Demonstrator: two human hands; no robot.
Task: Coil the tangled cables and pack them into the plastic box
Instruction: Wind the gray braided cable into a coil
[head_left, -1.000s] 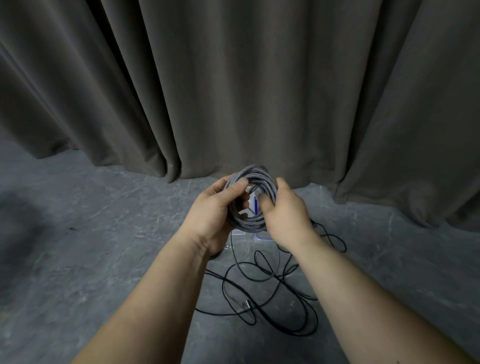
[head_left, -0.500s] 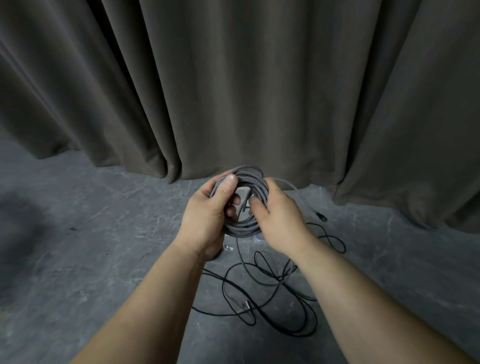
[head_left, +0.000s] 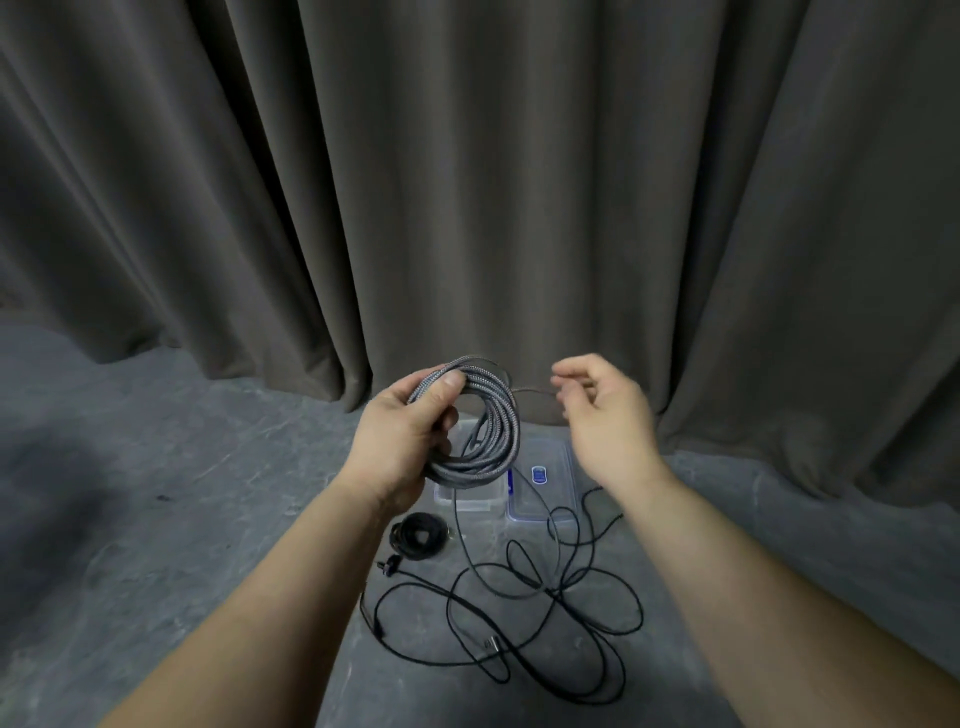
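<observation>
Grey braided cable coil (head_left: 475, 415) now gripped by left hand (head_left: 410, 441) alone; right hand (head_left: 602, 410) has drawn away, pinching tail strand. We judge coiling unfinished.

Tangled black cables (head_left: 545, 613) sprawl before the plastic box (head_left: 470, 496); floor (head_left: 156, 519) left lies open.

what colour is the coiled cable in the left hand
Grey with a fine braided, speckled weave, seen in the head view: the coiled cable held by the left hand.
</observation>
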